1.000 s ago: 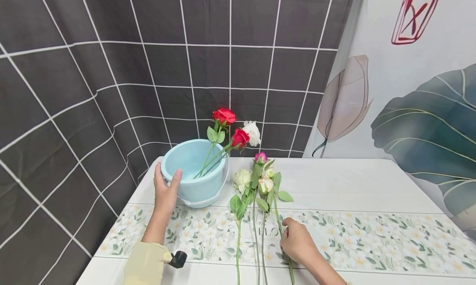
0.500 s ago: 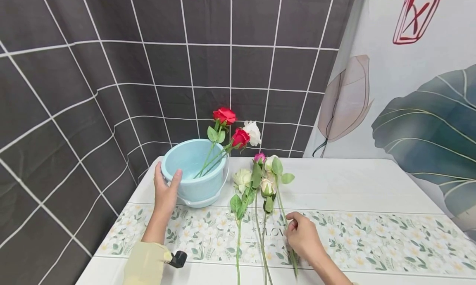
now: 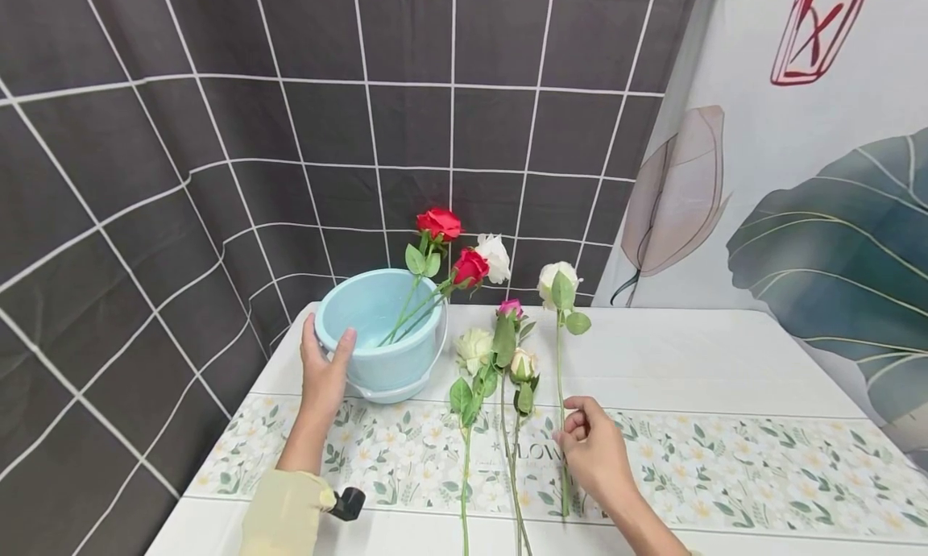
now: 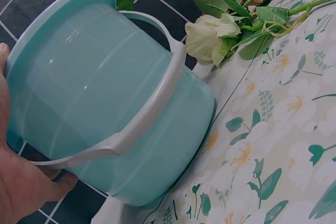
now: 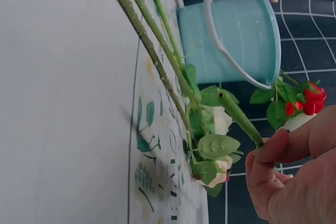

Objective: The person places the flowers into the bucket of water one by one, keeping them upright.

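Note:
A light blue bucket (image 3: 391,371) with a white handle stands at the left of the table. My left hand (image 3: 326,375) grips its near left rim, thumb inside view over the edge. Leaning in the bucket are two red roses (image 3: 439,224) and a white rose (image 3: 495,258). My right hand (image 3: 596,447) pinches the green stem of another white rose (image 3: 557,286), held upright and lifted off the table. In the right wrist view the cut end of that stem (image 5: 239,116) sticks out from between thumb and forefinger.
Left of the right hand lie a cream rose (image 3: 474,350), a magenta rose (image 3: 511,308) and a pale peach rose (image 3: 522,365), stems toward me. A floral runner (image 3: 725,467) crosses the white table (image 3: 652,354). Dark grid-patterned cloth (image 3: 493,129) hangs behind.
My right hand has drawn the white rose out of the lying bunch, up and to the right. The left hand stays on the bucket.

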A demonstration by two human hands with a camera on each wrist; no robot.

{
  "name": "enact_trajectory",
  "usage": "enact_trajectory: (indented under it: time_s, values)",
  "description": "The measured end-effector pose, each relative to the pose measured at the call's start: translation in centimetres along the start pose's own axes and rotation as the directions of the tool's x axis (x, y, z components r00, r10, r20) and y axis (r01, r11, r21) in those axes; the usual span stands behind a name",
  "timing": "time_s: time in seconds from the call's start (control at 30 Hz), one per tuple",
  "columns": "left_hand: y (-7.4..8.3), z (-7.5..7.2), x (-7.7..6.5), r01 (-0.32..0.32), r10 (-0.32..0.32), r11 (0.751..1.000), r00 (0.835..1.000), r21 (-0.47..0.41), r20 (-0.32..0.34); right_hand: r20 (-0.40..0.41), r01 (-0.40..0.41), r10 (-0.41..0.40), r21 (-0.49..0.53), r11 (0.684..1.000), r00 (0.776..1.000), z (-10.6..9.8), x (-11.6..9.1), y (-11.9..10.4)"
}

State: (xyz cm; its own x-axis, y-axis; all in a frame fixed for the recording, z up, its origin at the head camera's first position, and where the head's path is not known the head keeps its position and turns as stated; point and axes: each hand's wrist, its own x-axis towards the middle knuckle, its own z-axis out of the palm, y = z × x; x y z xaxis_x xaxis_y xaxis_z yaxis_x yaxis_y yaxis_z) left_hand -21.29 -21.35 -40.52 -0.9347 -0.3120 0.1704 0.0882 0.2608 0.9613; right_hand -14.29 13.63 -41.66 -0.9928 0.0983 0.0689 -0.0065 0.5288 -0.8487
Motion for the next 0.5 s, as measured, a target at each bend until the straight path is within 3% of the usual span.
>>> enact_trajectory:
  time_s: [0.5]
  values:
    - [0.89,-0.2,-0.33,0.05,-0.05,0.999,0.998,0.002,0.025,-0.051,-0.012,0.02,0.138,0.99,0.998,-0.2,0.56,-0.61]
